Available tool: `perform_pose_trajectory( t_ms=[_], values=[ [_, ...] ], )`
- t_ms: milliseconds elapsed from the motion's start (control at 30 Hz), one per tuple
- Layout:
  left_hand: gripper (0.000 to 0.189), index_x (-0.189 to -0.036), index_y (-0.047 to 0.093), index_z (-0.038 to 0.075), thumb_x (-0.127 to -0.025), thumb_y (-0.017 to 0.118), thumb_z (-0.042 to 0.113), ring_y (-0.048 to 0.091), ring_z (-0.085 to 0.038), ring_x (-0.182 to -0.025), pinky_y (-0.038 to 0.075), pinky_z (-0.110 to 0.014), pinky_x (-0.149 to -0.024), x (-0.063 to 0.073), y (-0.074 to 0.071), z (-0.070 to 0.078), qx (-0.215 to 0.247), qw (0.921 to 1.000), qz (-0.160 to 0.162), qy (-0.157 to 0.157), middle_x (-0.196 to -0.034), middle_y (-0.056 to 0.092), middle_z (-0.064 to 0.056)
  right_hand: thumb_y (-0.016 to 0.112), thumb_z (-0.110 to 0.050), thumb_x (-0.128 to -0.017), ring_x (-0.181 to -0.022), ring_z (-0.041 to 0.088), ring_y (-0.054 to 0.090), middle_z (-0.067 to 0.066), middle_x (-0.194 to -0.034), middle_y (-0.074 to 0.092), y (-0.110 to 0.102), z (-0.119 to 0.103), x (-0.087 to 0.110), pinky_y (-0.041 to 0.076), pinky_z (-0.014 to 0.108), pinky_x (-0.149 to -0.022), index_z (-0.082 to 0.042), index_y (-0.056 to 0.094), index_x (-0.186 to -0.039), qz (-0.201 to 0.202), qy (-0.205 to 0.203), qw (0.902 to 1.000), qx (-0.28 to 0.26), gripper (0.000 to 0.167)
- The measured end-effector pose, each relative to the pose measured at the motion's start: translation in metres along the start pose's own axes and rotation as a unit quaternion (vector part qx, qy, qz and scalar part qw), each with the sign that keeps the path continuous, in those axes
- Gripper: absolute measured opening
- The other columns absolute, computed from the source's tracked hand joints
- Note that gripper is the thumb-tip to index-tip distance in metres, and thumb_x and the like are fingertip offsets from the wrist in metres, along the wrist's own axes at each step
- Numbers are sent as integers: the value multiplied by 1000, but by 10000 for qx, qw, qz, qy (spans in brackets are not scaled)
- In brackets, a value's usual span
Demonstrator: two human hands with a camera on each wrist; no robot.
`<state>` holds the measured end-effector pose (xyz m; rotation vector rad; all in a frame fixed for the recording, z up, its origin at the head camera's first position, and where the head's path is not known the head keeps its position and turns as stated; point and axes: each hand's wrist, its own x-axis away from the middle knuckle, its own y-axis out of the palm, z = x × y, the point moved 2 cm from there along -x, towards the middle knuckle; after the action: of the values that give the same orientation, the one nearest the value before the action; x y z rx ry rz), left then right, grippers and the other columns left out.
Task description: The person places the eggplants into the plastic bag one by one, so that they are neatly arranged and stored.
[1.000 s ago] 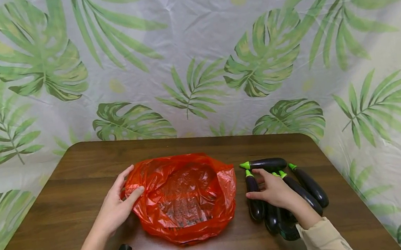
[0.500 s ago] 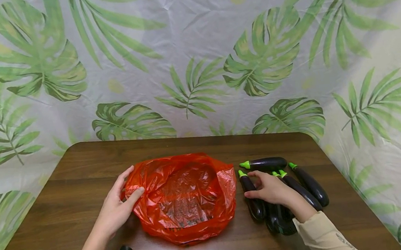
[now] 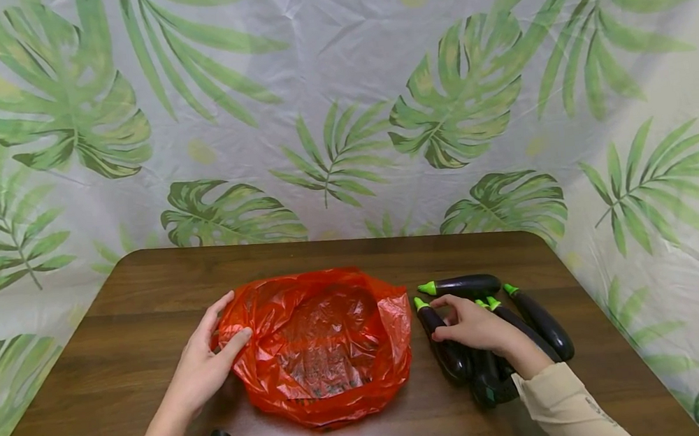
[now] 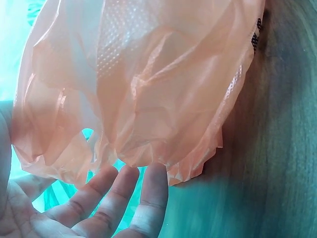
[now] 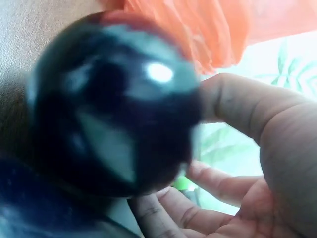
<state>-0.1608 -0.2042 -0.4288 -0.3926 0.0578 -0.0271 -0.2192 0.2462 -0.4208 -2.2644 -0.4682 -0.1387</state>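
Observation:
An open red plastic bag (image 3: 336, 412) sits on the table, its mouth facing up. My left hand (image 3: 202, 369) rests at the bag's left side, thumb over the rim. In the left wrist view its extended fingers (image 4: 154, 191) touch the thin plastic. Right of the bag, my right hand (image 3: 483, 331) grips an eggplant (image 3: 447, 352) with a bright green stem, thumb on one side and fingers on the other. The right wrist view shows that eggplant's (image 5: 114, 109) glossy round end up close, partly blurred; its far end is hidden there.
Another eggplant (image 3: 463, 285) lies crosswise behind the right hand. Two more, one at the far right (image 3: 539, 322), slant beside the wrist. Others are partly hidden under the right hand. Brown wooden table (image 3: 77, 412) surrounds the bag; a leaf-print cloth (image 3: 339, 107) hangs behind.
The gripped eggplant has tilted, its stem shifting left toward the bag and its round end moving slightly right. Dark eggplants beneath the right hand have shifted a little. The left hand stays at the bag.

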Motion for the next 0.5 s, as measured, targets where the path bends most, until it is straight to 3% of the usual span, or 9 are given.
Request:
perform_pose_trajectory(
  t_ms=[267, 500],
  values=[
    [74, -170, 29, 20, -107, 67, 25, 64, -42, -132, 63, -42, -97, 0, 0, 0, -41, 10000, 18, -5, -162, 50, -25, 69, -17, -100, -99, 19, 71, 11, -106, 78, -6, 11, 1, 56, 36, -88, 6, 49, -151, -102, 93, 9961, -876, 59],
    [73, -170, 29, 20, -108, 67, 24, 65, -41, -131, 64, -38, -95, 0, 0, 0, 55, 10000, 12, 46, -162, 49, -25, 60, -15, -107, -100, 17, 63, 16, -120, 75, -15, 10, 10, 46, 31, -74, 4, 40, -157, -91, 102, 9894, -1444, 58]
  ],
)
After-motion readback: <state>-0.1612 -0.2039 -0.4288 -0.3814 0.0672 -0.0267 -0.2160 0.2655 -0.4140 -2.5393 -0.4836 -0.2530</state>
